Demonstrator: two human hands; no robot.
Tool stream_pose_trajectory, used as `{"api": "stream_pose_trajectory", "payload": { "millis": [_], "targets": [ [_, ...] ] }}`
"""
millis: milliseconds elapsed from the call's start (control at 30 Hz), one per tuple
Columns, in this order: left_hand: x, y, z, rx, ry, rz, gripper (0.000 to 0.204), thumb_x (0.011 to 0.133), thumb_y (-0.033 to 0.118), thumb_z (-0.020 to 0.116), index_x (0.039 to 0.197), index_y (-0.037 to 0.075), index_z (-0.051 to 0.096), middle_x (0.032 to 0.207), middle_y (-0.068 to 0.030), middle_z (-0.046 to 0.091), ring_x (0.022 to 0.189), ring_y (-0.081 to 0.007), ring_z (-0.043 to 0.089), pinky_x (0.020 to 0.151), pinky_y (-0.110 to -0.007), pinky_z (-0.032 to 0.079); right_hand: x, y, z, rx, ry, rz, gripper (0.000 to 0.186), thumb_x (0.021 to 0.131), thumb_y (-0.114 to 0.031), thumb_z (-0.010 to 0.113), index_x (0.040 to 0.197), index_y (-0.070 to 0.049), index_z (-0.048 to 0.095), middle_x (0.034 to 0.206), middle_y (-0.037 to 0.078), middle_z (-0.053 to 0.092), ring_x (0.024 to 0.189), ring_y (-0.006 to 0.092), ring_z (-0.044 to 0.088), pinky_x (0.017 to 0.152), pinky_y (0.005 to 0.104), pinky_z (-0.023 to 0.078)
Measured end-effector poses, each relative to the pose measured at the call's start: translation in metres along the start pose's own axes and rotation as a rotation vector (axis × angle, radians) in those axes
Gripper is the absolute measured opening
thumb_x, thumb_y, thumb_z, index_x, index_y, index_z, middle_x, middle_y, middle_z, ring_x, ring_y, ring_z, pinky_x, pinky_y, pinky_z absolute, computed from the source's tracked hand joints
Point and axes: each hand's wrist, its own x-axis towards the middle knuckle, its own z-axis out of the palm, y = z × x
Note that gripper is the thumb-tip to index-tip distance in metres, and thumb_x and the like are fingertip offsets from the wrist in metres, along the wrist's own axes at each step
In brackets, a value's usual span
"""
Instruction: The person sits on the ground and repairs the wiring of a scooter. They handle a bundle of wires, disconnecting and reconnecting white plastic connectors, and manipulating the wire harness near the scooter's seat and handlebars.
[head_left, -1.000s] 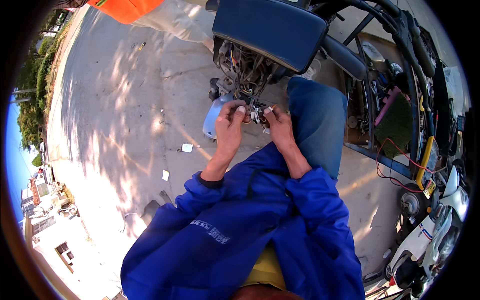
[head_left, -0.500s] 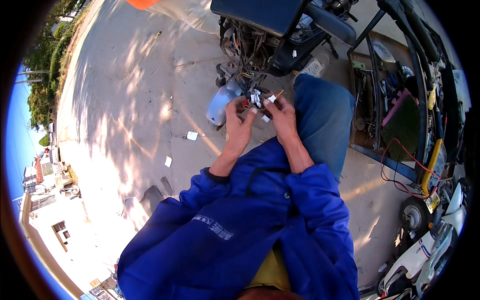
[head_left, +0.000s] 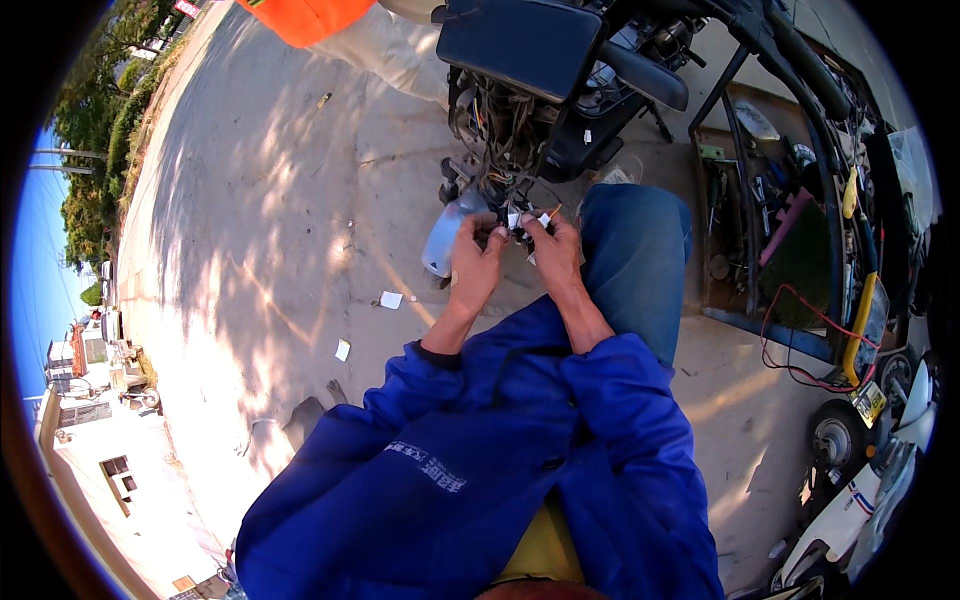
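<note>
My left hand is closed in a pinch on a small white wire connector with its leads. Close beside it, my right hand pinches another white connector, from which an orange wire runs upward. The fingertips partly cover the plugs, so whether they are joined cannot be seen. Both hang from a tangled wiring harness that spills out below the dark front panel of a vehicle. A clear, bluish plastic shell, perhaps a lamp, sits left of my left hand.
Another person's pale trouser leg and orange garment are at the far left. A metal tray of tools stands right, with red and black cables beside it. White scraps lie on the concrete. A white motorbike stands lower right.
My hands have drawn slightly lower and closer around the connectors, covering more of them. The whole view has shifted a little, showing more of the orange garment.
</note>
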Motion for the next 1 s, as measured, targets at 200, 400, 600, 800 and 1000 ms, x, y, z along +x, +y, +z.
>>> {"api": "stream_pose_trajectory", "payload": {
  "millis": [200,400,600,800,1000],
  "targets": [
    [0.006,-0.014,-0.005,-0.027,0.036,0.003,0.02,0.095,0.005,0.065,0.113,-0.005,0.063,0.094,-0.0109,0.07,0.085,-0.016,0.066,0.078,-0.029,0.052,-0.003,0.002,0.004,0.238,0.031,0.101,0.018,0.095,-0.01,0.058,0.106,0.003,0.064,0.089,0.009,0.068,0.068,0.0142,0.062,0.057,0.0299,0.05],
    [0.011,-0.008,-0.018,0.017,0.064,0.045,0.018,0.094,0.007,0.067,0.108,-0.005,0.066,0.093,-0.01,0.071,0.085,-0.0147,0.065,0.078,-0.03,0.052,-0.004,-0.001,0.006,0.317,-0.017,0.181,0.021,0.093,-0.007,0.052,0.108,0.005,0.061,0.093,0.013,0.067,0.069,0.0201,0.066,0.057,0.032,0.053],
    [0.013,-0.007,-0.021,0.043,0.077,0.039,0.021,0.092,0.007,0.068,0.109,-0.006,0.065,0.095,-0.0103,0.071,0.084,-0.0149,0.065,0.077,-0.031,0.052,-0.006,0.004,0.004,0.252,0.011,0.163,0.031,0.09,-0.001,0.048,0.117,0.002,0.063,0.097,0.008,0.068,0.076,0.0138,0.061,0.062,0.0294,0.052],
    [0.018,-0.011,-0.021,0.089,0.092,0.098,0.021,0.09,0.004,0.069,0.109,-0.003,0.066,0.093,-0.0107,0.07,0.081,-0.0181,0.065,0.076,-0.031,0.052,0.001,0.015,-0.01,0.357,-0.087,0.186,0.037,0.087,0.0,0.048,0.121,-0.001,0.063,0.103,0.005,0.069,0.08,0.0117,0.058,0.069,0.0264,0.049],
    [-0.003,0.013,-0.012,0.446,0.109,0.407,0.021,0.087,0.014,0.076,0.103,0.003,0.067,0.091,-0.0106,0.065,0.077,-0.0277,0.063,0.071,-0.036,0.052,-0.005,-0.001,-0.012,0.469,-0.086,0.224,0.036,0.087,-0.001,0.051,0.121,-0.001,0.064,0.102,0.006,0.071,0.086,0.0133,0.062,0.075,0.0286,0.05]
  ]
}}
